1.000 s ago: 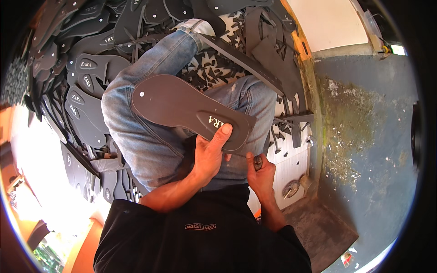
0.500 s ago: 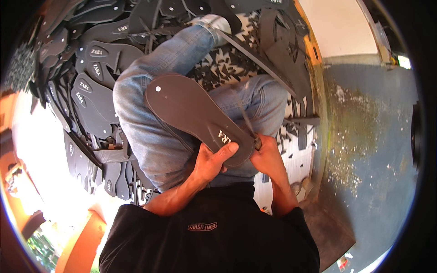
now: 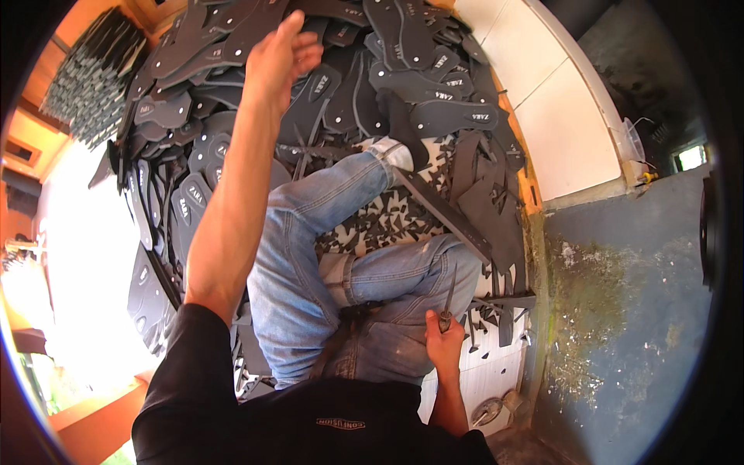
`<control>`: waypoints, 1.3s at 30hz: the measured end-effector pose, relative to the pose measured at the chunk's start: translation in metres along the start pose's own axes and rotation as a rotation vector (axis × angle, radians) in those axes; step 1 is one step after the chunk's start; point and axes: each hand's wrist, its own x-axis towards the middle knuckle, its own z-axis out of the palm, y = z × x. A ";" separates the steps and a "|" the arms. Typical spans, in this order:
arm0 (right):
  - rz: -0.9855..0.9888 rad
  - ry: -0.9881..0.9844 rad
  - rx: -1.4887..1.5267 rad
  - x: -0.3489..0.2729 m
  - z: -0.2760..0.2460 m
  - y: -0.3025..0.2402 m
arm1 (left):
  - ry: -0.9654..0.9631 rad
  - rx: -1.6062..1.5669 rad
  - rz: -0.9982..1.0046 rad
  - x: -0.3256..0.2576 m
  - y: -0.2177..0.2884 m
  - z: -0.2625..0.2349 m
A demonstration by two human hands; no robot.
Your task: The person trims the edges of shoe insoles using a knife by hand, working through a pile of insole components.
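Observation:
My left hand [image 3: 280, 60] is stretched far forward over the pile, its fingers apart and nothing in them. Beneath and around it lie many dark shoe soles, among them a flat sole [image 3: 456, 116] with a pale printed mark. Low on the right, my right hand [image 3: 445, 345] is closed round the handle of a knife [image 3: 451, 291]. Its thin blade points up and away, above my bent right leg [image 3: 403, 271]. No sole is in either hand.
Small dark offcuts [image 3: 372, 221] cover the floor between my legs. A long dark strip [image 3: 446, 217] lies beside my foot. Stacked dark pieces [image 3: 97, 81] stand at far left. A stained grey wall [image 3: 620, 310] and a white tiled ledge [image 3: 554, 101] bound the right side.
My left hand has let go of the sole it held and swung far forward over the pile. My right hand, still holding the knife, has dropped lower, and the view has shifted forward.

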 end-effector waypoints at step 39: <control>0.185 -0.051 0.973 0.004 0.001 -0.048 | -0.214 -0.260 -0.960 -0.268 -0.098 0.008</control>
